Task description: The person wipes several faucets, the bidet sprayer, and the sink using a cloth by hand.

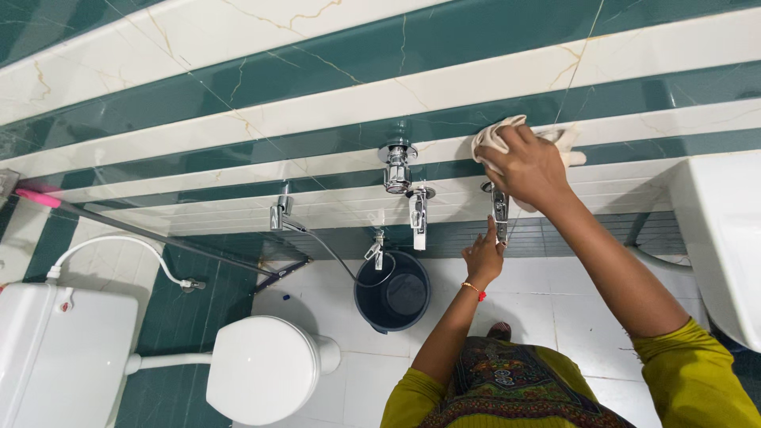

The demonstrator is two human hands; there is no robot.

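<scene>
right hand with cloth above bucket

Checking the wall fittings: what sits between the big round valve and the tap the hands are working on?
In the head view, one chrome tap lies between the round valve and the held tap.

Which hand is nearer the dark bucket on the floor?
Left. The left hand grips the chrome tap just to the side of the bucket; the right hand presses a cloth on the wall tiles, farther away.
</scene>
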